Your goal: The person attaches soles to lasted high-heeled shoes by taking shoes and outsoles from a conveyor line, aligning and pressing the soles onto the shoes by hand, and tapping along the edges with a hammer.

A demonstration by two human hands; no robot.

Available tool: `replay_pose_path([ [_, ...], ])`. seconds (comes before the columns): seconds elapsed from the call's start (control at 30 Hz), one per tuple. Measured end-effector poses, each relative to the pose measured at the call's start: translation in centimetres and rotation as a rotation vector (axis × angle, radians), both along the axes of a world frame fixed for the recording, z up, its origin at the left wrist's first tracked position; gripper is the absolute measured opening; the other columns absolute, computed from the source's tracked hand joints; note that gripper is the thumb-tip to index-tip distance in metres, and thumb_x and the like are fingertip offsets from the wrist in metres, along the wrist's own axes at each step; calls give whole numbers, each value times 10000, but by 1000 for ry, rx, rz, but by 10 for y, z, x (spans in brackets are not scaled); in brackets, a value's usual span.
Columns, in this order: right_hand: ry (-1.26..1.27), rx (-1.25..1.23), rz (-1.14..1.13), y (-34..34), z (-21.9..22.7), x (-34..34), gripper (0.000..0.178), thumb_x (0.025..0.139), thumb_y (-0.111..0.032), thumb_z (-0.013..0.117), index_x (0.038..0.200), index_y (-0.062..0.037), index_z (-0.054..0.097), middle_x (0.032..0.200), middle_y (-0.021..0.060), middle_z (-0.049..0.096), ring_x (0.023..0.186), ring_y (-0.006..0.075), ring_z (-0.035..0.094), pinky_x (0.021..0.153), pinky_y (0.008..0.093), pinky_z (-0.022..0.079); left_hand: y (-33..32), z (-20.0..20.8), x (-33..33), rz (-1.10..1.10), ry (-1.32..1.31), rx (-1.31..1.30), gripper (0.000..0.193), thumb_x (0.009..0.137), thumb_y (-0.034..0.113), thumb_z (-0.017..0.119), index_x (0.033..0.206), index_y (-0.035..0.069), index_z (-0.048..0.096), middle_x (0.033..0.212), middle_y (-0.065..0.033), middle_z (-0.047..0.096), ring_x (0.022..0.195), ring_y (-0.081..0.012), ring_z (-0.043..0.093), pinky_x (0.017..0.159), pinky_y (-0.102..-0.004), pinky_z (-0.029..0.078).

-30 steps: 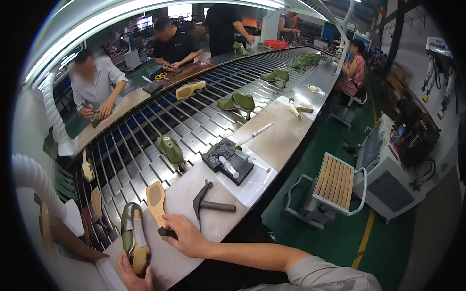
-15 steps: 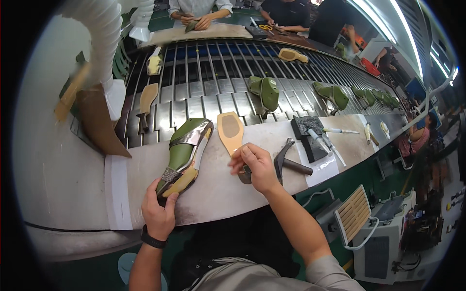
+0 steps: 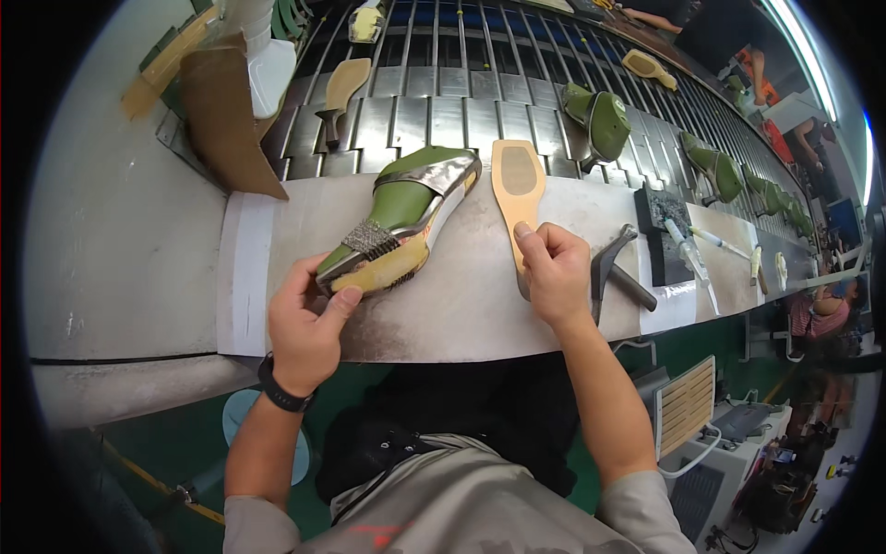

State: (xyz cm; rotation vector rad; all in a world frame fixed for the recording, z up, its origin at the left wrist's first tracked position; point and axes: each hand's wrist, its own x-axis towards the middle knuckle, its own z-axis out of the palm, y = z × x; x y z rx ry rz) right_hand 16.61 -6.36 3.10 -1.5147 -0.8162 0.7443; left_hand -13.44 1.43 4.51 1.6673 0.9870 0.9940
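Observation:
My left hand (image 3: 309, 319) is closed round the toe end of a green shoe last (image 3: 403, 203). Silver straps and a sparkly band cross the last, and its yellowish rough underside is turned partly toward me. To the right, a tan shoe sole (image 3: 518, 175) with a grey-brown patch lies on the bench, its wide end pointing away. My right hand (image 3: 556, 277) has its fingers curled on the narrow end of this sole and hides part of it. Just right of that hand rests a dark-handled hammer (image 3: 616, 268).
Beyond the bench (image 3: 443, 323) runs a metal roller conveyor (image 3: 443, 120), carrying another sole with a heel (image 3: 344, 88) and several green lasts (image 3: 604, 125). A black block (image 3: 666, 245) and syringes (image 3: 688, 254) lie right of the hammer. A brown board (image 3: 221, 120) stands at left.
The view has tilted down and shifted left. My right hand, earlier raised beside the sole's narrow end, now has its fingers closed on it. My left hand keeps hold of the last.

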Motion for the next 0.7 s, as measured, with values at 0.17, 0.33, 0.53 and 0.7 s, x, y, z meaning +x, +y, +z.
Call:
replay_pose_path([
  [0.17,-65,-30,-66,-5,6,4,474,983,-187,759,614,-49,495,574,-61,445,559,46,374,502,287,293,1,86,-8,-4,-174,267,186,1003,96,684,1127,-43,680,962,-19,617,843,-92,548,793,-236,435],
  [0.33,-135,15,-81,-12,-5,-1,284,941,-175,783,814,16,613,795,57,651,723,127,594,669,298,488,29,88,36,-65,-537,174,255,1031,118,681,1225,-46,660,1106,-112,729,1022,-149,680,898,-288,538],
  [0.53,-580,57,-176,-76,-21,0,317,949,-134,748,1160,77,640,1377,248,637,1266,368,634,1071,432,486,28,105,60,-282,-686,46,456,1066,176,668,1442,-55,553,1373,-231,672,1272,-237,649,1041,-374,565],
  [0.7,54,301,-124,-205,-40,-47,368,1003,-148,691,1285,63,586,1366,246,666,1201,289,697,929,381,547,26,104,47,-371,-693,12,482,1097,224,618,1472,-63,522,1428,-263,639,1332,-295,629,1061,-433,576],
])
